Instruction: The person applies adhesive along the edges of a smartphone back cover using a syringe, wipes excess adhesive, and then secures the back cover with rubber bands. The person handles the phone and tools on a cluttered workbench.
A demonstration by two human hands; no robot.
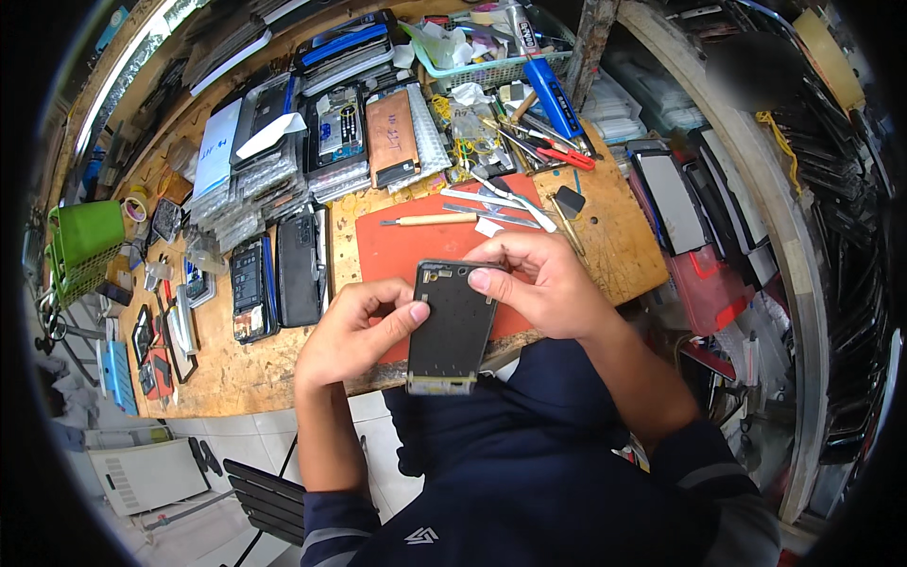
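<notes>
- Head view: the thin, black, rectangular phone panel (447, 333) is just toward six o'clock from centre, its lower end apparently past the wooden bench's (619, 250) edge.
- Left hand (351, 333), half-curled, pinches its ten o'clock edge; right hand (553, 288) grips its one o'clock corner.
- Slack thumbs could drop it, missing the red rectangular mat (387, 248) toward twelve; uneven pressure could flex it.

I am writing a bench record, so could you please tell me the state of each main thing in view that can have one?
Dark phone panel: held above the bench edge
Left hand: closed on the panel's left edge
Right hand: closed on its upper right corner
Opened phone: insides exposed
Red mat: partly covered
Wooden-handled tool: lying down
Mint basket: filled
</notes>
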